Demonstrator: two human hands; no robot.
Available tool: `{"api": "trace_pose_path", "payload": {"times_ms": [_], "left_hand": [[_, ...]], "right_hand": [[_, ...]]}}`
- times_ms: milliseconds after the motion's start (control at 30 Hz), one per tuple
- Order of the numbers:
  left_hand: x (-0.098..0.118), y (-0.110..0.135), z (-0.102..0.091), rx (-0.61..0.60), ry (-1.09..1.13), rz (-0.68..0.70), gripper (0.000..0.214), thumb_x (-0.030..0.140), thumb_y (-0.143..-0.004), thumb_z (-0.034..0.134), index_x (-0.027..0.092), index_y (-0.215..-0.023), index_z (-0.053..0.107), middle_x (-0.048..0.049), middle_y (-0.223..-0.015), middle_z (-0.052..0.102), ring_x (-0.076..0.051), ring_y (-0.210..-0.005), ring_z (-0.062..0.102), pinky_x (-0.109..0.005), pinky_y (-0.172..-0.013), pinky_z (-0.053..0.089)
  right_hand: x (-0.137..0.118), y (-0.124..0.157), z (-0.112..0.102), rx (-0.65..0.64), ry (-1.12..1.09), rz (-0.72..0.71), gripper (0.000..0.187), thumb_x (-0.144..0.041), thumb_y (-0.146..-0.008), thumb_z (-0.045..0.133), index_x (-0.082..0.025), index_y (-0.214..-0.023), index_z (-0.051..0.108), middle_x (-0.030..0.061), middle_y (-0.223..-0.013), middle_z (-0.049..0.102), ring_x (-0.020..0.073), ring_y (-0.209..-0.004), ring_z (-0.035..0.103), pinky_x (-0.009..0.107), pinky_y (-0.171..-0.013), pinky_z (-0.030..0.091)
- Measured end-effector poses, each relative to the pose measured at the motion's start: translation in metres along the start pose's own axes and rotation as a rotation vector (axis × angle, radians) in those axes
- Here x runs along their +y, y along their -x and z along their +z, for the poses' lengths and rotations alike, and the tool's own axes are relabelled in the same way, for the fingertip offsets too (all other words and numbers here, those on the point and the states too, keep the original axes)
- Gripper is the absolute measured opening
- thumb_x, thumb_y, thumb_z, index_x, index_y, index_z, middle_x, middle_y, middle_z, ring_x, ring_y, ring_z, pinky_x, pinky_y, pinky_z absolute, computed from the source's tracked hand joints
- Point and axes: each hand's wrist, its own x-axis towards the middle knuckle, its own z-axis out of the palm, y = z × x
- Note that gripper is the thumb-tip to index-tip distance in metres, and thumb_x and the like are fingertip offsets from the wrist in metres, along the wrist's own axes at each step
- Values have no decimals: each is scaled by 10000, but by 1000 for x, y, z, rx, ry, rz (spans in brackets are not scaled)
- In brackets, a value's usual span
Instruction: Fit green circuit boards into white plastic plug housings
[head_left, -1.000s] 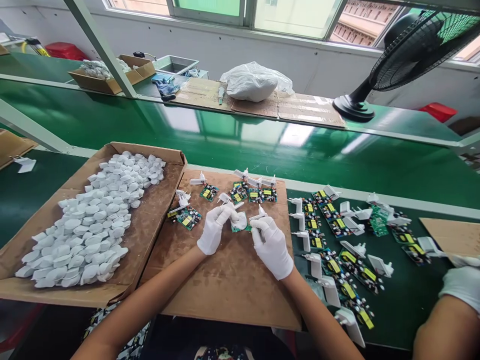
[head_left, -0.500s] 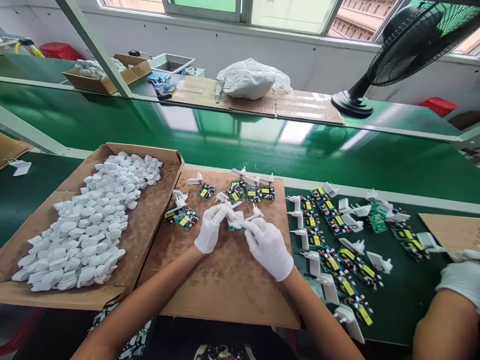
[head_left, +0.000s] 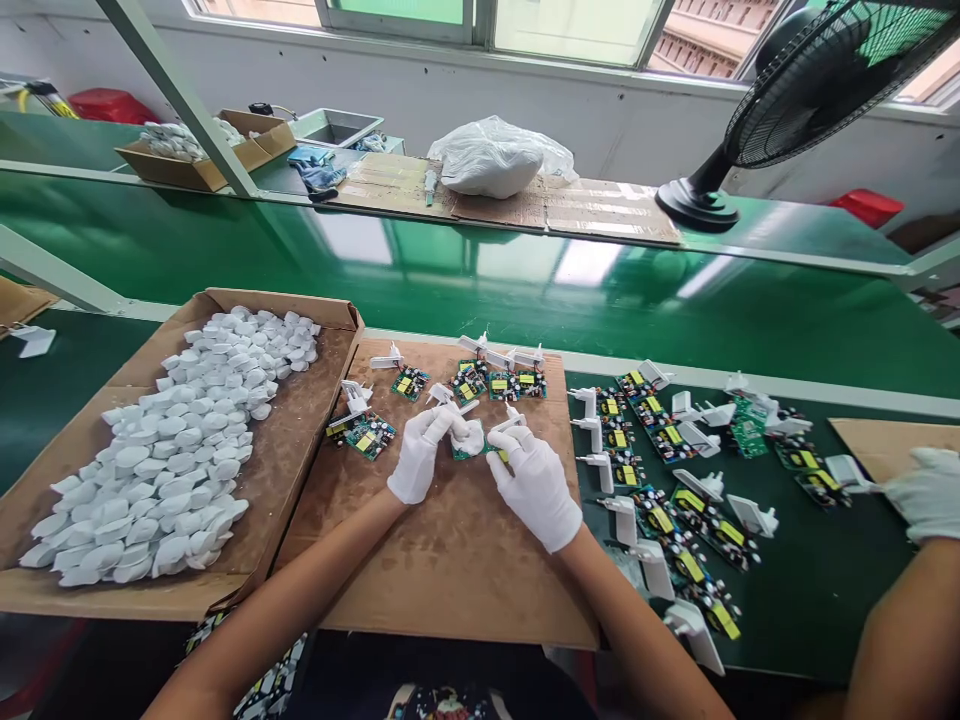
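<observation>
My left hand (head_left: 417, 455), in a white glove, pinches a small white rounded piece (head_left: 469, 437) that looks like those heaped in the cardboard tray (head_left: 315, 440). Just under that piece lies a green circuit board (head_left: 459, 455), partly covered by it and by my fingers. With fingers closed at the board's right edge, my right hand (head_left: 534, 487), also gloved, grips the board; its fingertips are close to a white plug housing (head_left: 511, 418). Behind my hands, several boards (head_left: 469, 380) with white plug housings rest on the cardboard sheet (head_left: 442, 570).
Rows of boards with plug housings (head_left: 660, 520) cover the green table on the right. A co-worker's gloved hand (head_left: 930, 495) is at the far right. At the back stand a white plastic bag (head_left: 499, 160) and a black fan (head_left: 697, 205).
My hands stay together over the same board, with only small finger shifts. The co-worker's hand has moved slightly up. The whole view has shifted a little.
</observation>
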Motion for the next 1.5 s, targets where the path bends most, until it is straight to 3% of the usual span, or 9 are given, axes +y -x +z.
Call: {"api": "trace_pose_path", "payload": {"times_ms": [167,433,633,700,900,1033,1167,1300,1500], "left_hand": [[1,1,0,28,58,28,339,346,-845,510,148,-587,607,-28,-611,557,-135,-628,512,-270,-650,398],[5,-3,-3,102,179,46,309,292,-844,481,142,-602,602,-29,-617,576,-134,-611,535,-274,-644,411],[1,-11,-8,146,137,-64,315,319,-835,473,134,-602,574,-22,-594,575,-110,-561,523,-242,-601,390],[1,-11,-10,51,150,-94,356,378,-846,457,131,-626,588,-31,-571,571,-126,-548,532,-258,-599,403],[8,-17,-19,-485,241,-336,475,501,-848,391,106,-779,644,-107,-749,663,-162,-518,591,-300,-606,448],[11,-17,-21,-589,233,-393,469,501,-848,402,106,-786,646,-119,-781,669,-162,-503,602,-272,-534,434],[6,-9,-15,-707,307,-454,542,621,-789,454,129,-935,629,-131,-860,667,-219,-648,656,-283,-562,466],[2,1,-1,-566,542,-496,383,453,-664,718,176,-897,592,-41,-844,641,-175,-747,639,-264,-645,498],[15,-4,0,-239,839,-502,201,246,-794,605,188,-986,599,-30,-917,638,-128,-759,608,-266,-696,503]], "right_hand": [[7,-1,2,26,-165,125,142,-187,-847,494,-221,-948,587,40,-1025,611,164,-934,585,281,-805,452],[7,0,5,115,47,46,367,-303,-765,629,-248,-1123,572,70,-1266,513,285,-1173,426,497,-993,304],[25,-5,10,160,-27,109,333,-207,-794,579,-203,-1126,557,95,-1122,578,235,-1044,521,407,-897,433],[28,-7,9,158,-86,142,298,-225,-790,591,-200,-1085,562,79,-1011,604,223,-960,550,394,-858,456],[24,-7,2,308,-395,188,131,-254,-796,607,-209,-894,534,45,-918,586,183,-893,581,362,-831,486],[19,-1,-1,459,-516,159,196,-258,-798,615,-220,-955,503,66,-1019,556,198,-994,565,417,-892,474],[3,3,-2,494,-525,112,220,-275,-806,613,-236,-978,482,63,-1024,528,196,-992,557,406,-854,499],[-15,-4,-3,411,-359,-104,275,-272,-810,611,-275,-1061,500,39,-1036,558,182,-994,550,375,-857,493],[-24,-10,-10,132,-19,-323,484,-306,-826,579,-293,-1289,439,60,-1346,469,285,-1290,344,504,-1018,357]]}}
